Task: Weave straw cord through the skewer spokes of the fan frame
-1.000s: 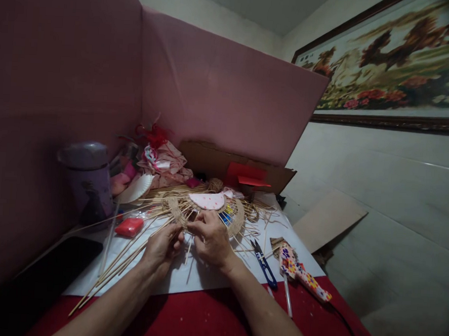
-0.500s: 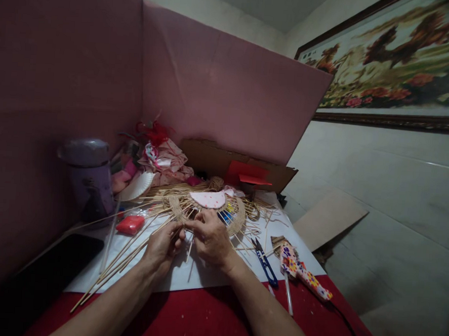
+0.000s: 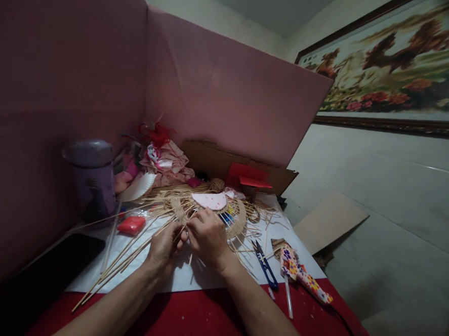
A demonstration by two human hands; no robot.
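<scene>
A round frame of thin sticks with a woven twine band (image 3: 237, 220) lies on white paper, a pink dotted half-round cloth piece (image 3: 210, 201) at its top. My left hand (image 3: 165, 244) pinches the frame's lower left edge, fingers curled. Right beside it, my right hand (image 3: 208, 235) has its fingertips closed at the same spot on the twine and sticks. The fingertips meet, and the exact strand between them is too small to make out. Sticks fan out from the frame to the lower left and behind it.
Blue snips (image 3: 264, 266) and a flowered glue gun (image 3: 303, 277) with a cord lie at the right. On the left are a red packet (image 3: 131, 225), a dark phone-like slab (image 3: 61, 264) and a purple flask (image 3: 91, 182). Cardboard (image 3: 232, 161) stands behind.
The right hand's fingers have curled in more and sit at the left fingertips. The view has shifted slightly.
</scene>
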